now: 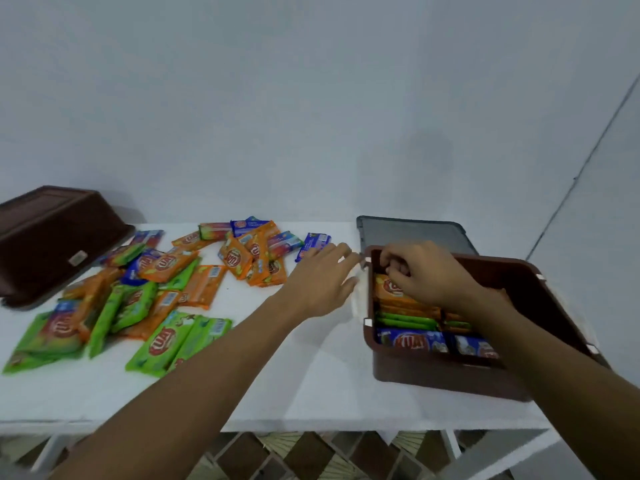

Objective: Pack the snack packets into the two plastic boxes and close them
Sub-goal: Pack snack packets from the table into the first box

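Note:
An open brown plastic box (446,374) stands at the right of the white table, holding rows of orange, green and blue snack packets. My right hand (426,271) is inside it at the far left corner, fingers curled over an orange packet (389,292). My left hand (322,282) hovers with straight fingers just left of the box, by its white latch (360,292). A loose heap of several packets (156,285) lies across the table's left half. The second brown box (48,237) sits upside down at the far left.
A grey lid (412,232) lies behind the open box against the wall. The white table (311,386) ends near me, with patterned floor below. A pale wall rises right behind the table.

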